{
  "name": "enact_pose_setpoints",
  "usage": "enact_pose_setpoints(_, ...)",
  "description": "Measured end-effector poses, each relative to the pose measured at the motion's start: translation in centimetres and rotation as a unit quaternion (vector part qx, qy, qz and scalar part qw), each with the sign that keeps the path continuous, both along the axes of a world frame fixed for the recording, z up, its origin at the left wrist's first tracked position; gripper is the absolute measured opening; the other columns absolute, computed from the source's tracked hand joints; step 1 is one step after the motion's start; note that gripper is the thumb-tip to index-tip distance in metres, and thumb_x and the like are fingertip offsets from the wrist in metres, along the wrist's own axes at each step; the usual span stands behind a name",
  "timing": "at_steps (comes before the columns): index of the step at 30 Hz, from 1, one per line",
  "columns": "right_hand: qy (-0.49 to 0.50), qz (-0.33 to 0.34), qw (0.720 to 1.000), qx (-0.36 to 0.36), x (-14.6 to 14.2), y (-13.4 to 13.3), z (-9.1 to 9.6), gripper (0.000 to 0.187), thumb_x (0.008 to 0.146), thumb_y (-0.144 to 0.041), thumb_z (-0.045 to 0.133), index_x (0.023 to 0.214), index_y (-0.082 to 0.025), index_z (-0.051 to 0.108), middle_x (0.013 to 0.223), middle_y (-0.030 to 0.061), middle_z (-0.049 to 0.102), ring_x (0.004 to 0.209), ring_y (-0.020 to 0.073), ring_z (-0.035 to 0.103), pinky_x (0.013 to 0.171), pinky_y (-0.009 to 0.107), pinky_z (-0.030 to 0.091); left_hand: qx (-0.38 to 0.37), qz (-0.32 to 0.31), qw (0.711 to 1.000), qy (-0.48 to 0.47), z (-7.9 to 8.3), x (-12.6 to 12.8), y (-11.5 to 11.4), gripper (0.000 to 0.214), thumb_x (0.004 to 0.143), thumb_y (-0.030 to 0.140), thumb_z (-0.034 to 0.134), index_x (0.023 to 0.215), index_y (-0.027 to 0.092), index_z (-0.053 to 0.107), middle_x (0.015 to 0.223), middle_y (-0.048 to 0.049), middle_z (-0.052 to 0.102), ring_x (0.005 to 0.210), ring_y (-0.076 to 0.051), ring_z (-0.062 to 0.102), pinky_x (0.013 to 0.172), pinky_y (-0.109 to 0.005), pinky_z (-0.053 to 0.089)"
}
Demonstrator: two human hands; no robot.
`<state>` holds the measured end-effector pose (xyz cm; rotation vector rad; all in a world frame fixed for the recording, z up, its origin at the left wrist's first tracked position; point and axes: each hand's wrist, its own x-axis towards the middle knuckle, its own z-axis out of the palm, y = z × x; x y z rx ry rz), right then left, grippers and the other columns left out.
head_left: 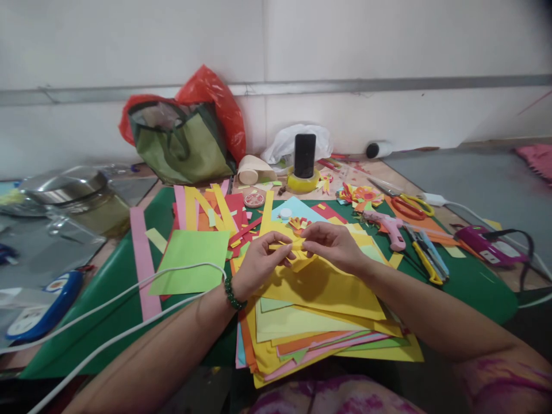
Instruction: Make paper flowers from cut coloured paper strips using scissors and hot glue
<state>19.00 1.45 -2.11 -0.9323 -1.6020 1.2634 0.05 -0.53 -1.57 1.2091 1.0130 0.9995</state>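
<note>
Above a stack of coloured paper sheets (328, 287), both of my hands pinch one small yellow paper strip (296, 246). My left hand (267, 256), with a green bead bracelet (233, 294) at the wrist, grips it between thumb and fingers. From the other side my right hand (334, 246) has closed fingers on the strip's right part. The exact fold of the strip is hard to make out. Just beyond the fingers lies a fringed orange and yellow paper piece (299, 223). A light green sheet (194, 259) rests left of my left hand.
Right of the stack lie a pink glue gun (388, 227), a yellow cutter knife (425, 261) and scissors (407, 204). A phone (305, 155) stands upright at the back on a yellow tape roll (303, 181). White cables (142, 282) cross the left side.
</note>
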Motion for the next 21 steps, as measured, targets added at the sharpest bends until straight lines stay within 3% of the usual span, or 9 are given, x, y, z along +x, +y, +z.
enact_pose_setpoints(3,0.001,-0.009,1.000,0.003,-0.07,0.00,0.21,0.025,0.072,-0.037,0.077,0.083,-0.017,0.065,0.067,-0.0003,0.067,0.057,0.0130,0.066,0.057,0.027,0.056,-0.014,0.005,1.000,-0.009,0.20,-0.01,0.06,0.040,0.068,0.045,0.076,0.089,0.015,0.060,0.064,-0.0013,0.069,0.054,-0.012,0.063,0.057,-0.023,0.051)
enact_pose_setpoints(9,0.001,-0.010,1.000,0.008,0.07,-0.04,0.37,0.024,0.072,-0.036,0.076,0.082,-0.017,0.065,0.067,0.0000,0.068,0.055,0.0126,0.065,0.055,0.027,0.056,0.011,0.000,1.000,0.000,0.11,-0.07,0.13,0.040,0.069,0.053,0.074,0.071,0.014,0.061,0.063,-0.0038,0.069,0.053,-0.011,0.062,0.057,-0.023,0.052)
enact_pose_setpoints(21,0.010,-0.023,0.999,0.022,0.39,0.21,0.44,0.024,0.071,-0.035,0.077,0.082,-0.018,0.065,0.066,-0.0010,0.064,0.055,0.0112,0.062,0.050,0.024,0.053,0.008,0.009,1.000,-0.011,0.04,-0.10,0.10,0.042,0.067,0.054,0.075,0.074,0.014,0.065,0.070,-0.0066,0.073,0.054,-0.013,0.065,0.057,-0.024,0.053)
